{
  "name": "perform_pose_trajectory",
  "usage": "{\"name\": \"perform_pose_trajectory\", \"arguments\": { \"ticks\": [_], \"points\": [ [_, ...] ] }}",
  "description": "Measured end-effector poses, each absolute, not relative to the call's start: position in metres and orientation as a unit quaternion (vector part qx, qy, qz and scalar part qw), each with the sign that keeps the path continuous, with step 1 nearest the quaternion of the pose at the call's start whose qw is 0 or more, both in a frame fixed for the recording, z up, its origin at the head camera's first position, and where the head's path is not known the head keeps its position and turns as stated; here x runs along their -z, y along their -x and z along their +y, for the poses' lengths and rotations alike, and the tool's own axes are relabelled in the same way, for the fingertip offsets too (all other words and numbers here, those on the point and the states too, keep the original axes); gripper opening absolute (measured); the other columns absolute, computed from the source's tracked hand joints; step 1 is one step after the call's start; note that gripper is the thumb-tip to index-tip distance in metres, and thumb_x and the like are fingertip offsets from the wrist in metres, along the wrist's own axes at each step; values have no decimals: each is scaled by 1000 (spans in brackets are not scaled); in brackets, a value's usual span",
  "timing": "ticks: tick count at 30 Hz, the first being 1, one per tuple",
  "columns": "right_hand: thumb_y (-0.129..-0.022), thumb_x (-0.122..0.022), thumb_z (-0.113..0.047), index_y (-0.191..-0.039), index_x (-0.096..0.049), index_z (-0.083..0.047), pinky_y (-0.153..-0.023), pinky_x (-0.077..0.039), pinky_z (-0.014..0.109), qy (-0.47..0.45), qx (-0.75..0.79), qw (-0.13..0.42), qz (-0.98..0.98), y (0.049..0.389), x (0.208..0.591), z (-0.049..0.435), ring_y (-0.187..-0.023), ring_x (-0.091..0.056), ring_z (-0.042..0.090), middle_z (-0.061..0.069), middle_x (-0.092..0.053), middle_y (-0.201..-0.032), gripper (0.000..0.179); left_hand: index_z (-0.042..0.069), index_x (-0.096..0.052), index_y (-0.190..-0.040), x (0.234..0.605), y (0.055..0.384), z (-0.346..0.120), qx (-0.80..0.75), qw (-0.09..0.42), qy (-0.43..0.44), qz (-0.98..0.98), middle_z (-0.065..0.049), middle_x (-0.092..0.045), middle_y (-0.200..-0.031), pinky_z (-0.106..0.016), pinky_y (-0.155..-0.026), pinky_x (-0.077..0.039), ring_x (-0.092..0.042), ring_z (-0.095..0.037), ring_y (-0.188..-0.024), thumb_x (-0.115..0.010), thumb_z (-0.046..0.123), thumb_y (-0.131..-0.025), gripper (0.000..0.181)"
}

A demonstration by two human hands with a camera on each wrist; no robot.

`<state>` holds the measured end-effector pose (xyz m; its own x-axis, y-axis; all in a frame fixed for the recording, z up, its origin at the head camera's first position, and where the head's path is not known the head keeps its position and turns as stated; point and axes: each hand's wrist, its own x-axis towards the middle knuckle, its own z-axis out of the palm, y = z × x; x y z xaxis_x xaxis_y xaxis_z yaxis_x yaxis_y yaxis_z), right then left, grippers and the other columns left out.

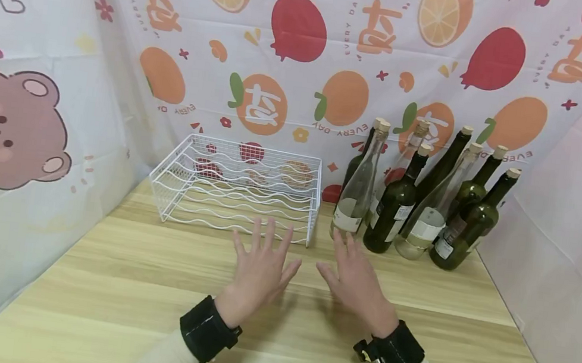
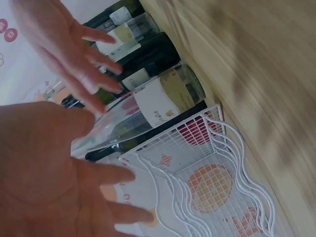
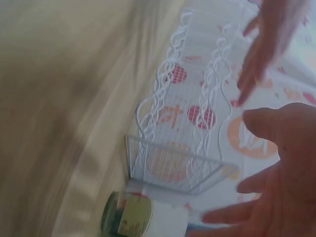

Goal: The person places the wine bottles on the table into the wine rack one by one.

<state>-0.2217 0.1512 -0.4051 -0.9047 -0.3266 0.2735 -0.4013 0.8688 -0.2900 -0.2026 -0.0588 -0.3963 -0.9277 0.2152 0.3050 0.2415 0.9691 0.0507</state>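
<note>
A person's left hand [image 1: 259, 268] is hovering above the pale wood-grain worktop [image 1: 122, 294], just in front of the white wire rack with wavy rails [image 1: 239, 190], its grip spreading wide and its fingertips overlapping the rack's front edge in the head view. The right hand [image 1: 357, 282] is also holding its grip wide, its fingertips covering part of the base of a corked clear glass bottle with a pale label [image 1: 359, 186]; whether they are touching it, I cannot tell. Other corked bottles of dark green and clear glass [image 1: 394, 208] are standing upright around it, to the right of the rack, the rear ones hiding partly behind those in front. Cream sleeves [image 1: 162, 361] are running off the bottom edge. In the right wrist view the left hand is blurring and the lower edge is cutting off the clear bottle
</note>
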Motion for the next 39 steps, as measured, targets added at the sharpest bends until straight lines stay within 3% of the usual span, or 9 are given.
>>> {"name": "perform_pose_trajectory", "arguments": {
  "ticks": [5, 11, 16, 21, 25, 30, 34, 39],
  "points": [
    [-95, -64, -37, -150, -33, 6, -105, -42, 53, -193, -217, 91, -952, 242, 402, 165, -133, -47, 41, 26, -45, -147, 76, 21, -41, -151, 394, 202, -60, 62, 100, 135, -984, -22, -29, -158, -78, -103, -19, -20, -47, -146, -43, 57, -99, 63],
    [-91, -70, -32, -141, -46, 7, -99, -47, 52, -167, -233, 109, -952, 263, 407, 180, -123, -56, 41, 27, -55, -137, 68, 18, -45, -149, 393, 203, -65, 80, 53, 155, -983, -22, -31, -157, -77, -104, -20, -24, -47, -145, -46, 50, -100, 58],
    [-90, -71, -33, -144, -41, 7, -101, -44, 54, -136, -261, 111, -949, 277, 410, 187, -126, -52, 44, 28, -51, -141, 74, 15, -48, -145, 393, 205, -68, 81, 44, 176, -980, -21, -44, -149, -70, -99, -36, -43, -45, -134, -49, 44, -100, 54],
    [-88, -73, -37, -153, -25, 3, -107, -39, 56, -111, -311, 102, -938, 290, 415, 188, -135, -43, 42, 26, -39, -151, 90, 13, -54, -140, 390, 204, -67, 61, -2, 219, -974, -17, -59, -134, -57, -89, -49, -60, -38, -117, -51, 39, -100, 47],
    [-85, -75, -38, -156, -15, -1, -109, -36, 56, -88, -350, 95, -928, 303, 421, 188, -140, -37, 41, 24, -34, -154, 99, 14, -57, -137, 386, 202, -64, 41, -30, 247, -968, -12, -65, -125, -53, -86, -51, -63, -34, -111, -53, 38, -100, 44],
    [-86, -74, -40, -156, -8, -2, -110, -34, 57, -52, -414, 59, -907, 321, 429, 187, -141, -34, 42, 27, -31, -155, 104, 14, -59, -133, 381, 199, -62, 35, -30, 250, -967, -11, -68, -118, -51, -84, -52, -65, -32, -106, -54, 37, -100, 41],
    [-84, -75, -42, -156, -12, -7, -110, -35, 54, -17, -466, 54, -883, 334, 434, 185, -138, -39, 39, 24, -36, -152, 103, 14, -60, -132, 381, 197, -61, 39, -25, 250, -967, -11, -68, -115, -52, -83, -52, -66, -33, -103, -56, 36, -99, 40],
    [-81, -77, -42, -156, -15, -8, -112, -33, 51, 15, -511, 53, -858, 345, 437, 182, -142, -34, 36, 21, -31, -156, 103, 13, -61, -129, 384, 198, -61, 36, -16, 248, -968, -12, -69, -111, -52, -83, -52, -67, -33, -100, -57, 35, -99, 38]
  ]
}}
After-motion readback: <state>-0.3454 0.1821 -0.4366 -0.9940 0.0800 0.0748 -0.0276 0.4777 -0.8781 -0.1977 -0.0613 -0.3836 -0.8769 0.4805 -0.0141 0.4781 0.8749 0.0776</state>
